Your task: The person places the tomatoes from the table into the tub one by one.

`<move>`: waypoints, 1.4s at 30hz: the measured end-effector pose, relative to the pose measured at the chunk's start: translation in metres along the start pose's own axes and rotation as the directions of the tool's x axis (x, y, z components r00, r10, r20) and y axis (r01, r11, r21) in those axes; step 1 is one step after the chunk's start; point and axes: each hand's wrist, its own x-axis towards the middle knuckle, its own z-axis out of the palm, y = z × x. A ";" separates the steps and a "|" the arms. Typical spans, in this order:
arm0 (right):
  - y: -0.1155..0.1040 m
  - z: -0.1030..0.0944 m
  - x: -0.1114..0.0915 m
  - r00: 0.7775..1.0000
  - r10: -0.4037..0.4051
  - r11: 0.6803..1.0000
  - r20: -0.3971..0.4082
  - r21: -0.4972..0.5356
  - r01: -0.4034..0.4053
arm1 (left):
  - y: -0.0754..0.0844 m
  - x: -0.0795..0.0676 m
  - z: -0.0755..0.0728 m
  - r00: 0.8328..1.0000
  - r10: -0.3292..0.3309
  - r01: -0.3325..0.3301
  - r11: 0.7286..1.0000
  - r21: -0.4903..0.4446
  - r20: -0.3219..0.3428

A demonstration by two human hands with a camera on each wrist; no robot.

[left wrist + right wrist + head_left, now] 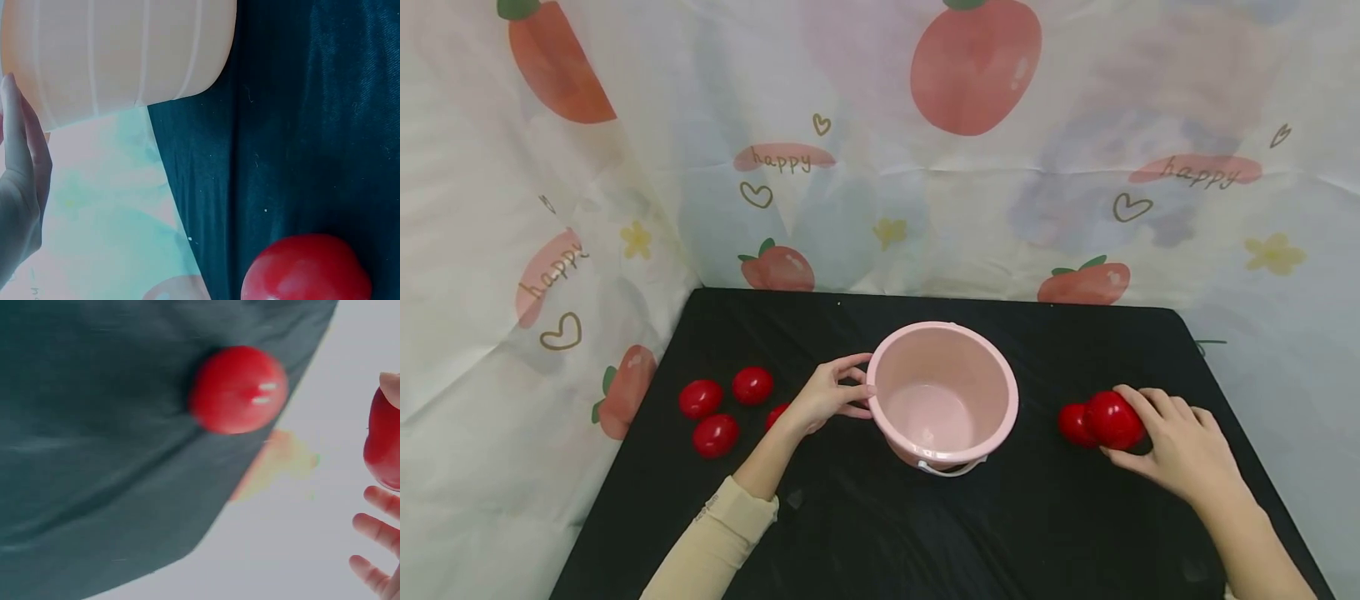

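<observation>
My left hand (827,393) touches the left side of a pale pink bucket (916,450) at its rim. In the left wrist view its fingers (17,134) lie nearly straight along the bucket's outer wall. My right hand (1187,446) grips a shiny red fruit (1115,420), like an apple or tomato, between thumb and fingers. In the right wrist view this fruit (384,440) shows at the right edge. A second red fruit (1075,425) is on the table just left of it, partly covered from above. Inside the bucket I see only its bare pink bottom.
Several red fruits (716,435) lie on the black tabletop (887,542) left of the bucket, one (775,414) partly hidden behind my left wrist. The bucket's white handle (953,471) hangs at its front. A printed cloth (880,208) stands behind and left of the table.
</observation>
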 end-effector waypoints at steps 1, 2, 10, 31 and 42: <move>-0.003 -0.004 0.007 0.999 -0.026 1.000 -0.019 0.001 0.026 | 0.000 0.000 0.000 1.000 0.004 -0.004 1.000 0.001 0.001; -0.006 -0.009 0.015 0.998 -0.050 0.999 -0.036 0.001 0.050 | 0.000 0.000 0.000 1.000 0.005 -0.005 1.000 0.001 0.002; -0.042 -0.031 0.070 0.974 -0.200 0.980 -0.102 0.000 0.201 | 0.000 0.000 0.000 1.000 -0.004 0.004 1.000 -0.005 -0.013; -0.135 0.024 0.144 0.884 -0.467 0.883 0.018 0.063 0.465 | -0.001 0.001 0.000 1.000 -0.003 0.003 1.000 -0.022 -0.023; -0.166 0.052 0.152 0.825 -0.537 0.840 0.178 0.028 0.541 | -0.002 0.000 -0.001 1.000 0.005 -0.005 1.000 -0.011 -0.006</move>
